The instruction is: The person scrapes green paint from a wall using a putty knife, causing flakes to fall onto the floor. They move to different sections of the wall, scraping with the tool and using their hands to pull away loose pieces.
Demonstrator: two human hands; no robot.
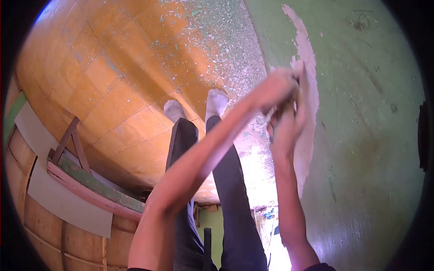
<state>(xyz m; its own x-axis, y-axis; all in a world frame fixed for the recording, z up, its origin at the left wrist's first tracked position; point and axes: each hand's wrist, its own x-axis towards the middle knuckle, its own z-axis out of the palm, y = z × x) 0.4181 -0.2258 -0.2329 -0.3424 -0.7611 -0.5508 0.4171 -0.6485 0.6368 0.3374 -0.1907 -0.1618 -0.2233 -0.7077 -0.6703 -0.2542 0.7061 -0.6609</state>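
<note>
My left hand reaches across from the lower left, its fingers closed in a fist close to the wall. Just below it is my right hand, also closed, with its fingers smeared by motion. The two hands meet or overlap around a small dark thing that I cannot make out. Both are in front of a pale bare strip where the paint is gone from the green wall. Whether the held thing touches the wall is hidden.
Paint flakes lie thickly along the wall's foot on the orange tiled floor. My socked feet stand there. At the lower left are a worn wooden bench-like piece and wooden panelling. Bright light falls beside my legs.
</note>
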